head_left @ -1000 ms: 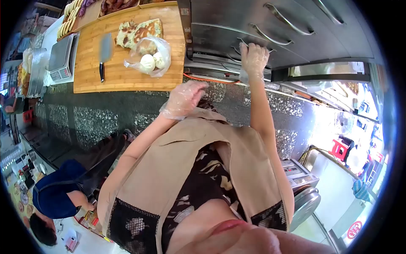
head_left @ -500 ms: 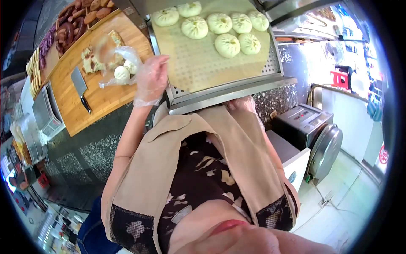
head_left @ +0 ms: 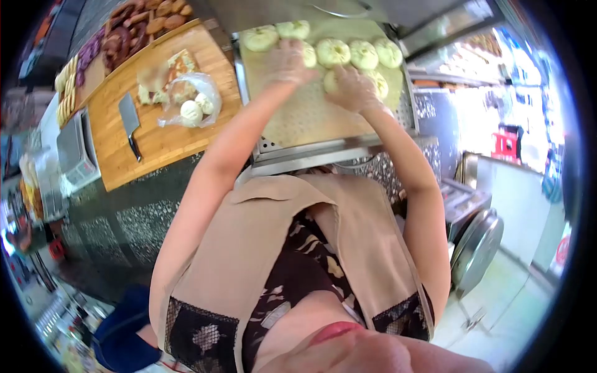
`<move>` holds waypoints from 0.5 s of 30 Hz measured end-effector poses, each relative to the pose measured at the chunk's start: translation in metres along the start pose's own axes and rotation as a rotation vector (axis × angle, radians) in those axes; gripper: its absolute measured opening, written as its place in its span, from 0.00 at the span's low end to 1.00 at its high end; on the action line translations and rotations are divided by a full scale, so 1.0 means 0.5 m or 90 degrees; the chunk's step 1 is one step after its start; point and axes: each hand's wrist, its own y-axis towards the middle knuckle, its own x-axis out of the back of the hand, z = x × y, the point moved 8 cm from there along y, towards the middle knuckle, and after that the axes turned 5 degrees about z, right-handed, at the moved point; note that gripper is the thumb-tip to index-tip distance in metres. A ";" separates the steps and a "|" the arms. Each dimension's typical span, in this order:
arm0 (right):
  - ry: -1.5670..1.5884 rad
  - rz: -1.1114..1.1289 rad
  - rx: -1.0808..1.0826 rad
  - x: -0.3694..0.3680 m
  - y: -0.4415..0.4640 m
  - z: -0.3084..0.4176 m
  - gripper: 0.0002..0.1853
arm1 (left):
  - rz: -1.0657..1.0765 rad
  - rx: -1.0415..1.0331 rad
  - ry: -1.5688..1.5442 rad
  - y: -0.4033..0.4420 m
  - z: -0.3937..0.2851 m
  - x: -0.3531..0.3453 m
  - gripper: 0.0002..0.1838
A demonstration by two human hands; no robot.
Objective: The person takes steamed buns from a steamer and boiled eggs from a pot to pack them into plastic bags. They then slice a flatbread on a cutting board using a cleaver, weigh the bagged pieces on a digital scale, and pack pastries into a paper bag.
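Both my hands wear clear plastic gloves and reach onto a paper-lined metal tray of pleated steamed buns. My left hand, slightly blurred, curls round a steamed bun whose right side shows past the fingers. To its right, my right hand has its fingers bent over a bun in the near row, partly hidden beneath them. Another bun sits just beyond the right hand. More buns line the tray's far side.
Left of the tray, a wooden board bears a cleaver, flatbread pieces and a plastic bag with two white buns. A scale stands beside it. Browned meats lie behind. Metal framing rises at the tray's right.
Both hands have moved up onto the buns: the left from beside the bag, the right from below the tray's front edge. The bag now lies apart from the left hand.
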 end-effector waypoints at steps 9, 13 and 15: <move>0.484 0.071 -0.055 0.030 0.019 -0.052 0.39 | 0.162 0.125 -0.243 0.035 0.090 -0.025 0.46; 1.125 0.069 0.009 0.030 -0.007 -0.018 0.32 | 0.158 0.116 -0.602 -0.073 0.101 0.063 0.47; 1.247 0.191 -0.021 0.038 -0.035 0.074 0.31 | 0.044 0.132 -0.673 -0.145 0.156 0.088 0.46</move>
